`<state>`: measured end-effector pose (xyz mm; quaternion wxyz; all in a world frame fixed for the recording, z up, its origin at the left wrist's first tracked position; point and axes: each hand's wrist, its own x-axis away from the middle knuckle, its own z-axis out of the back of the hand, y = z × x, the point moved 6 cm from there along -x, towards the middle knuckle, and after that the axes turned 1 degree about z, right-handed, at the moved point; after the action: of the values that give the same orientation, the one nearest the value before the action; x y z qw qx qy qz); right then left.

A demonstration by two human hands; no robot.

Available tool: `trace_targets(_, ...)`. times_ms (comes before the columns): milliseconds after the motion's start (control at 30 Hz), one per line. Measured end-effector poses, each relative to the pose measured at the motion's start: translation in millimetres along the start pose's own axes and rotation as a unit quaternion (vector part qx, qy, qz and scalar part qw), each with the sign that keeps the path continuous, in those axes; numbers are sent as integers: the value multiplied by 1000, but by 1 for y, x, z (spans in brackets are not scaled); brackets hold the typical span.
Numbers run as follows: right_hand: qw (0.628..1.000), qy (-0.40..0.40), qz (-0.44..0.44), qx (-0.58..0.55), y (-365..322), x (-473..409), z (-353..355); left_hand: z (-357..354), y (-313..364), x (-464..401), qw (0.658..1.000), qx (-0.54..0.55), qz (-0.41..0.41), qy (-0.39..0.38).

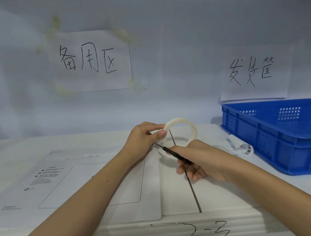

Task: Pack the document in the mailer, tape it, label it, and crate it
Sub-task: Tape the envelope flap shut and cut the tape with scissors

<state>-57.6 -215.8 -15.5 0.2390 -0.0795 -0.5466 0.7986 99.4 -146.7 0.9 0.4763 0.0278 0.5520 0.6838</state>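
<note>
I see my left hand (143,136) raised just above the table (236,192), thumb and forefinger pinched on the near-left rim of a roll of tape (179,132). The roll is pale, stands on edge and is tilted slightly, its open centre facing me. My right hand (196,161) sits just below and to the right of that pinch, fingers curled around a thin black-handled tool (176,155). The tool's narrow tip points up and left, ending close under the left hand, right at the lower edge of the roll; I cannot tell whether the tip touches the tape.

The mailer (77,185) lies flat on the table below and to the left of the pinch, under my left forearm. It is white, with a printed outline box and small barcode-like marks on its face. I cannot tell whether the document is inside it.

To the right of both hands, a small white label (241,147) with a barcode lies on the table, just beside the near-left corner of a blue crate (266,144). The crate has perforated walls and sits well apart from the roll.

On the wall behind the grip hang two handwritten paper signs, a left sign (90,61) above the mailer and a right sign (252,75) above the crate. The front edge of the table bears the handwritten mark "2-3" (208,230).
</note>
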Motion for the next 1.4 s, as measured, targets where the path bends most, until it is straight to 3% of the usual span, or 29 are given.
trace_targets(433,998,-29,-3,-63,5,4,-1,0,-2,-1,1000,14,9,-1)
trace_targets(767,959,-165,-121,-196,12,0,-9,-2,-4,3,995,92,48,0)
trace_targets(1067,965,-140,-147,-165,11,-7,-14,-3,-2,5,993,108,54,-4)
trace_targets(1400,950,-152,-130,-239,12,-3,-14,-3,-4,5,992,116,55,4)
